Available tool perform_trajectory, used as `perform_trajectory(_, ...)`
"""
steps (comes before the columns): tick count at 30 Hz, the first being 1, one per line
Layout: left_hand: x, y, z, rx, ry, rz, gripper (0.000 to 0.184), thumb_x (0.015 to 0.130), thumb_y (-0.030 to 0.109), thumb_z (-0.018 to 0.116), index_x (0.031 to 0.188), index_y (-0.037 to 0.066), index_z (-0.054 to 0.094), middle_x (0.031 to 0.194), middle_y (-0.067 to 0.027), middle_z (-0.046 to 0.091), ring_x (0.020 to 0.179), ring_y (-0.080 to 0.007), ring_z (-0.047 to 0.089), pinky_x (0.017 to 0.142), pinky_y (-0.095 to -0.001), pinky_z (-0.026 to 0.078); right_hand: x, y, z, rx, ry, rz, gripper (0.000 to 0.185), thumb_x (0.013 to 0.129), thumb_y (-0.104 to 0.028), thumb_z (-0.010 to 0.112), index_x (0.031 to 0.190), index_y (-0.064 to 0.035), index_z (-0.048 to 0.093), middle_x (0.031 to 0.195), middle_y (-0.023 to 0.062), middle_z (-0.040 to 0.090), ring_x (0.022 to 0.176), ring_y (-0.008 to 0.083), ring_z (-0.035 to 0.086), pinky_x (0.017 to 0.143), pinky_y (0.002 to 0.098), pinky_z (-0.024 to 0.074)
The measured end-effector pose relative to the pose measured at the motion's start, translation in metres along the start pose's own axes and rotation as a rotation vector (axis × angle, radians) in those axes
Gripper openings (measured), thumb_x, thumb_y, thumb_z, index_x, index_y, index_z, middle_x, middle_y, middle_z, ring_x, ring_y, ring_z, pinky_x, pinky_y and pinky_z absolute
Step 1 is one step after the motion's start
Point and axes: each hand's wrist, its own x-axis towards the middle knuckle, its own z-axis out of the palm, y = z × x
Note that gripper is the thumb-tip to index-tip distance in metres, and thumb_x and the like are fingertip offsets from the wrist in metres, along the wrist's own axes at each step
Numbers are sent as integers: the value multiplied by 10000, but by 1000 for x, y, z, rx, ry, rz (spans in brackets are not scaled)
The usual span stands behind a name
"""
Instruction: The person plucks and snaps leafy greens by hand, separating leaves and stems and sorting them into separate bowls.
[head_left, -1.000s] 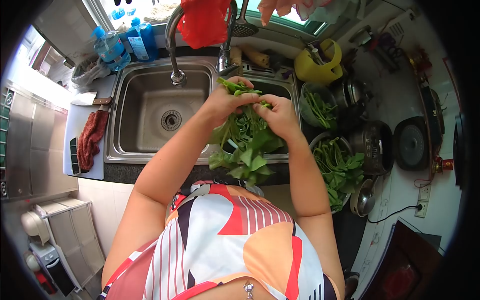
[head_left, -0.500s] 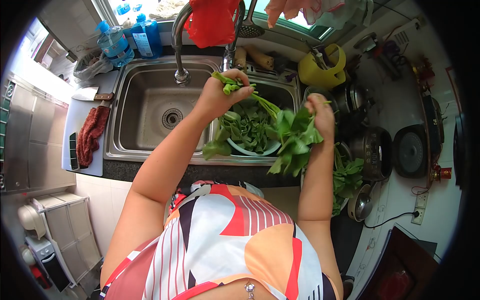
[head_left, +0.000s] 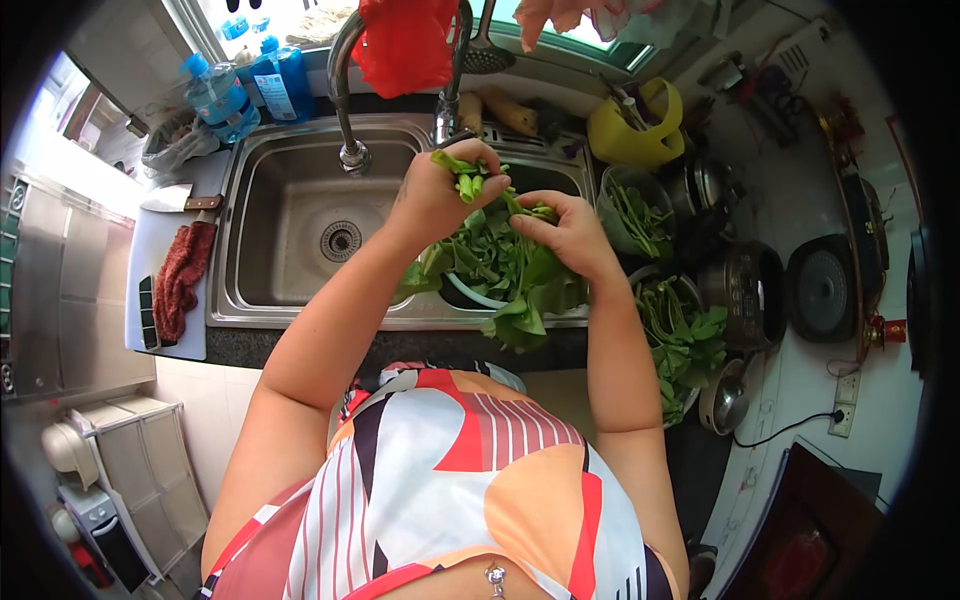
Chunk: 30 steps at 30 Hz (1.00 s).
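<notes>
My left hand point(head_left: 447, 190) is closed round a bunch of leafy greens point(head_left: 470, 186), with the cut stem ends poking out above the fist. Close by on the right, my right hand point(head_left: 572, 235) pinches stems of the greens between thumb and fingers. Below both hands, a pale basin point(head_left: 478, 296) full of loose green leaves sits in the right sink bowl. Large leaves point(head_left: 520, 315) hang over its front rim. To the right, a clear container point(head_left: 613, 235) holds green stems, and a bowl point(head_left: 690, 405) with more leafy greens stands nearer me.
The left sink bowl point(head_left: 290, 250) lies under a curved tap point(head_left: 342, 90) with a red plastic bag point(head_left: 405, 50) hanging beside it. A knife point(head_left: 180, 199) and a dark red cloth point(head_left: 183, 280) rest on a white board point(head_left: 150, 240). A yellow holder point(head_left: 640, 140) stands at the back right.
My right hand has moved left from above the clear container to the stems near my left hand, uncovering the container. My left hand still grips the bunch.
</notes>
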Motion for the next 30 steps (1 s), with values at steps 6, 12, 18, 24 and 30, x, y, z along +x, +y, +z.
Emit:
perform_trajectory(6, -2, -2, -6, -97, -56, -89, 126, 771, 75, 684, 836, 48, 580, 718, 32, 541, 656, -29, 468, 557, -188, 373, 6, 5, 14, 275, -26, -70, 283, 814, -193, 626, 980, 36, 627, 699, 17, 600, 567, 72, 520, 520, 221, 416)
perform_trajectory(12, -1, -4, -20, -597, -145, -168, 178, 771, 90, 695, 874, 74, 552, 730, 24, 532, 644, -49, 486, 553, -184, 378, -8, 24, 9, 1002, -447, 126, 260, 890, -171, 474, 1002, 32, 592, 562, -53, 342, 434, 49, 267, 404, 205, 206)
perform_trajectory(18, -3, -13, -18, -631, -222, -132, 199, 771, 103, 705, 881, 72, 542, 737, 22, 526, 644, -54, 481, 562, -183, 379, -15, 17, 20, 1115, -379, 157, 161, 868, -152, 487, 875, -19, 577, 547, -32, 378, 430, 50, 299, 400, 208, 233)
perform_trajectory(24, -2, -1, -17, -433, -207, 45, 166, 764, 29, 685, 855, 58, 550, 770, 15, 530, 724, -65, 492, 646, -203, 398, -10, 12, 23, 979, -218, 190, 115, 800, -139, 491, 793, -59, 573, 544, -34, 433, 426, 57, 329, 405, 210, 259)
perform_trajectory(30, -4, 5, -3, -146, -48, 386, 143, 740, -44, 651, 808, 25, 546, 771, -33, 536, 712, -122, 503, 656, -249, 410, 4, 32, 24, 891, 239, 418, 137, 816, -186, 496, 723, -92, 530, 580, -20, 469, 433, 71, 377, 396, 197, 277)
